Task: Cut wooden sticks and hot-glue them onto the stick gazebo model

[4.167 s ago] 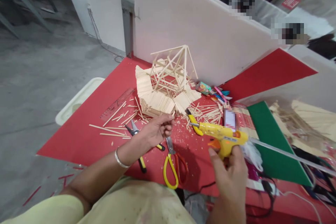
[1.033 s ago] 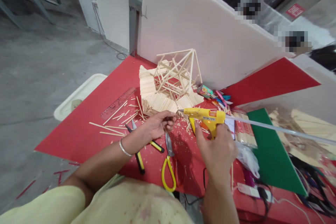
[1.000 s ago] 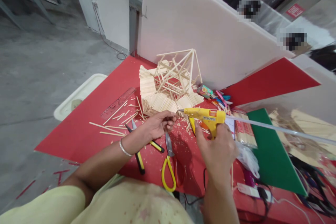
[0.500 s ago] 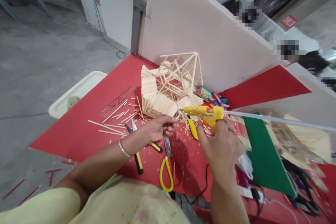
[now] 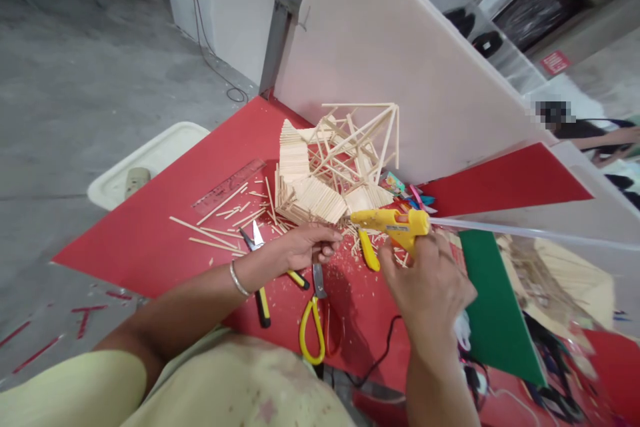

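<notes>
- Yellow glue gun sits in the right hand. The fingers are wrapped closed around its grip. The nozzle points toward 9 o'clock, and its tip meets the near corner of the stick model.
- Clear glue stick juts from the back of the gun toward 3 o'clock, passing over a green sheet.
- Wooden sticks make up the model, which stands on the red bench at 12 o'clock from both hands. It is close against a white partition. Its near side is flat panels of sticks laid side by side, with an open frame of thin rods above.
- Bare left hand lies at 9 o'clock from the nozzle, just beside it. Its fingers are curled close together at the model's near edge. Whether they pinch a stick cannot be told. A silver bangle circles the wrist.
- Yellow-handled scissors lie at 6 o'clock from the left hand. Snips with black and yellow handles lie partly under that wrist.
- Yellow craft knife lies on the bench at 6 o'clock from the gun.
- Loose sticks and a red ruler lie between 9 and 10 o'clock from the left hand.
- White tray sits beyond the bench edge at 10 o'clock.
</notes>
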`<action>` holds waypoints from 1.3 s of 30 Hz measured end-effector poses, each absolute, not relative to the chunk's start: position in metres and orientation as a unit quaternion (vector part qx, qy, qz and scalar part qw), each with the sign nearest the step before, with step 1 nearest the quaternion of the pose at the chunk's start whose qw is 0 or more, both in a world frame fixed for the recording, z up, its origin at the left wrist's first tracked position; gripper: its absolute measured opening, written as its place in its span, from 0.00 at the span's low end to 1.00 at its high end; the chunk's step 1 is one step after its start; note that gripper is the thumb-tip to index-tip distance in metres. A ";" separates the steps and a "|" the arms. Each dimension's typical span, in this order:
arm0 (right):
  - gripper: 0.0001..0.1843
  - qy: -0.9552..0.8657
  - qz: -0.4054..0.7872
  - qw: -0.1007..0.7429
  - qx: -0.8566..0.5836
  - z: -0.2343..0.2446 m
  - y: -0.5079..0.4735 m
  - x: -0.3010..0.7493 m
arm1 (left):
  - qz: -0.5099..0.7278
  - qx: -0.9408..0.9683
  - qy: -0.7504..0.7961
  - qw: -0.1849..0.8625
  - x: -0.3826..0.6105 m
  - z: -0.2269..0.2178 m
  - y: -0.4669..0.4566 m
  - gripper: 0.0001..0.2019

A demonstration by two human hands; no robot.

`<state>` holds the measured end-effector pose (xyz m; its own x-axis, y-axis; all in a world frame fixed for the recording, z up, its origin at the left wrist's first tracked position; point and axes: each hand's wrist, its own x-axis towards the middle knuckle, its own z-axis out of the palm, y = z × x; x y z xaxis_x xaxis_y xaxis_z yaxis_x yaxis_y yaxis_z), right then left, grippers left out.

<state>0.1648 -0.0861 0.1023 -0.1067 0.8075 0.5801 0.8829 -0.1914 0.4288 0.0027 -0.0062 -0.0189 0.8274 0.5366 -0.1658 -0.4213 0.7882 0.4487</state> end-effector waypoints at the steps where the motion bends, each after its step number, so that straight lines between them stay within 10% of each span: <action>1: 0.17 -0.636 -0.394 0.047 -0.662 0.103 -0.086 0.166 | 0.258 0.200 0.143 0.934 0.003 -0.018 -0.006 0.10; 39: 0.12 -0.653 -0.415 0.039 -0.633 0.117 -0.086 0.168 | 0.339 0.166 0.122 0.918 0.009 -0.027 -0.007 0.12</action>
